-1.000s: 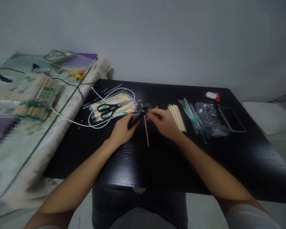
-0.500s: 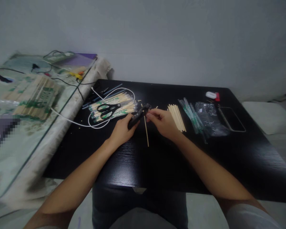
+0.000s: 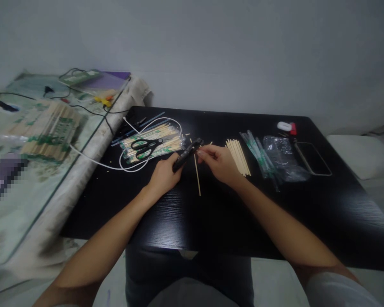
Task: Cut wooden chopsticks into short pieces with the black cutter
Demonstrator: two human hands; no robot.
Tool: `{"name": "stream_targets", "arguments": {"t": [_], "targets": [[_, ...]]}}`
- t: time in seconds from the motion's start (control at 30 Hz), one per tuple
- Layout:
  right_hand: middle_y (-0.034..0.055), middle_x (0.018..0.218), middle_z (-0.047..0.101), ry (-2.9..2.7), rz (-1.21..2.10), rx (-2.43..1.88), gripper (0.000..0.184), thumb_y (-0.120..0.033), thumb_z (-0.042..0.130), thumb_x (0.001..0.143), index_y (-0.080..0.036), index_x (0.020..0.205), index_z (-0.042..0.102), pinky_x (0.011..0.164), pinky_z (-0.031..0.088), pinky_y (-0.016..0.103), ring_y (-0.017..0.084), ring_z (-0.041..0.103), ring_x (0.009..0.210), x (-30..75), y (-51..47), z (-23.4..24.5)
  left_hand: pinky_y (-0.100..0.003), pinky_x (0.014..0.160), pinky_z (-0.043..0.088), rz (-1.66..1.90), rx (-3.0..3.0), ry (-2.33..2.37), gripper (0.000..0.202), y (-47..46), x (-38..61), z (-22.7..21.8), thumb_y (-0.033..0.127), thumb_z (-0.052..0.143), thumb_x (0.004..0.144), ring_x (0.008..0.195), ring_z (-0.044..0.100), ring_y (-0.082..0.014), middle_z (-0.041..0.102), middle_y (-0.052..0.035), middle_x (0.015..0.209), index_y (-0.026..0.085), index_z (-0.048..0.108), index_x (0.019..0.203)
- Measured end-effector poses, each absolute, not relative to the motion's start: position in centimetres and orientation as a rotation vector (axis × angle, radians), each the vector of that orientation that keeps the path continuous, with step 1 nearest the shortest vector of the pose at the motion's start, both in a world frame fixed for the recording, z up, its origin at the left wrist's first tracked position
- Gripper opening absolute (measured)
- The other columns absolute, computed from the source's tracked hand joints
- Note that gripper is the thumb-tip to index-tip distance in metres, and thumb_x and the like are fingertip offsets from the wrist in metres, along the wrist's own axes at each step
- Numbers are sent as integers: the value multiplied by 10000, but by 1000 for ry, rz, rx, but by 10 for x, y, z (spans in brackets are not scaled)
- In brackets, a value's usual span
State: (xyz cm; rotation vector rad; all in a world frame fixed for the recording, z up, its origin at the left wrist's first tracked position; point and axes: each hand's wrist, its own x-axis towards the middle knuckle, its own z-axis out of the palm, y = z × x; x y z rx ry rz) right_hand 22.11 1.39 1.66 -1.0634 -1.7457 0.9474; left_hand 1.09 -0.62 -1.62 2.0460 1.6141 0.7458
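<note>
My left hand (image 3: pixel 164 174) is closed around a black hand tool (image 3: pixel 185 157); it looks like pliers or cutters, but the exact kind is unclear. The tool's head points up and right, toward my right hand (image 3: pixel 216 160). The thumb and fingers of my right hand are pinched together beside that head; what they hold is too small to make out. A thin wooden stick (image 3: pixel 197 179) lies lengthwise under the tool, its upper part partly covered. Just right of my right hand lies a row of bare wooden chopsticks (image 3: pixel 238 155).
Black scissors (image 3: pixel 145 147) rest on wrapped chopsticks (image 3: pixel 166 147), with a white cable (image 3: pixel 99 164) looped around. Empty-looking plastic wrappers (image 3: pixel 259 153), a clear bag (image 3: pixel 283 157), a phone (image 3: pixel 312 159) and a white case (image 3: pixel 284 126) lie right. A glass-topped table (image 3: pixel 35 204) adjoins on the left.
The fingers of my left hand have drawn in closer around the black tool. My right hand keeps its pinch in nearly the same place. The whole view has shifted slightly.
</note>
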Motion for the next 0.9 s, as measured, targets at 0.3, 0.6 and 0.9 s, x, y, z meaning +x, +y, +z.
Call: {"name": "stream_targets", "arguments": {"t": [0.3,0.6,0.9], "targets": [[13,731,724,-1747,951,-1067,190,-315,613,954,-192,849,714,693,476,299,153,642,695,220,13,17,-289,611,334,781,2048,1628,165,-5,11,-17,314,564,947,581,542,-178,600,-4,678,231,556,804],[15,730,693,-1832,961,-1026,269,-314,594,963,-195,731,660,692,449,291,154,599,708,223,15,20,-278,658,409,871,2100,1503,77,-2,6,-22,256,577,928,654,590,-170,652,-5,742,207,611,880],[-21,643,551,-1871,1076,-988,331,-341,595,989,-194,693,620,609,370,276,119,487,634,226,13,29,-273,715,443,940,2132,1375,72,-1,4,-21,248,584,944,729,602,-158,678,-10,823,197,635,948]]}}
